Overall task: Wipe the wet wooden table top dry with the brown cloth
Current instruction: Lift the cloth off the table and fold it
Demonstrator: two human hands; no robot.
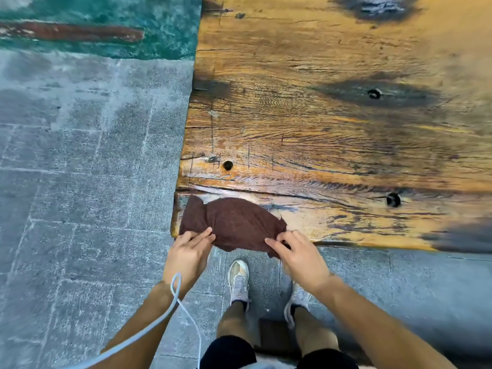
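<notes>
The brown cloth (235, 222) lies bunched on the near left corner of the wooden table top (332, 123), its near edge hanging a little over the table's edge. My left hand (190, 251) pinches the cloth's near left end. My right hand (298, 253) grips its near right end. The wood is glossy and yellow-brown with dark patches, a long crack and three round holes; a wet sheen shows just beyond the cloth.
Grey stone paving (80, 195) lies left of and below the table. A green painted floor area (106, 25) with a red stripe is at the far left. My feet in pale shoes (239, 280) stand at the table's near edge. A white cable (175, 291) loops over my left wrist.
</notes>
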